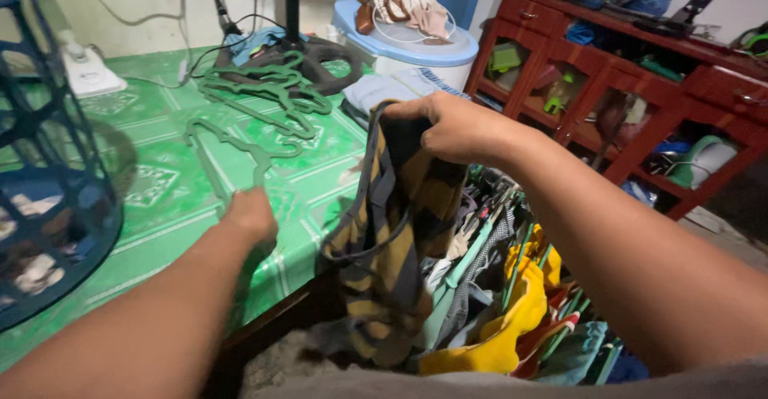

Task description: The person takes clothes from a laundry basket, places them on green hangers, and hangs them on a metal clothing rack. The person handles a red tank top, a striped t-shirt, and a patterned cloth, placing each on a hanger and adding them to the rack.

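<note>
1. Right hand, just above centre, is clenched tight on the top edge of a striped yellow-and-dark knit garment, which hangs limp toward 6 o'clock.
2. Left hand, at 9 o'clock from the garment, is curled over the lower end of a pale green plastic clothes hanger; grip looks closed, fingers hidden behind the knuckles.
3. That hanger lies on the green patterned tablecloth.
4. More green hangers are piled at 12 o'clock from the left hand.
5. Heap of mixed coloured clothes on hangers sits at 5 o'clock, below the right forearm.
6. Dark blue lattice laundry basket is at far 9 o'clock.
</note>
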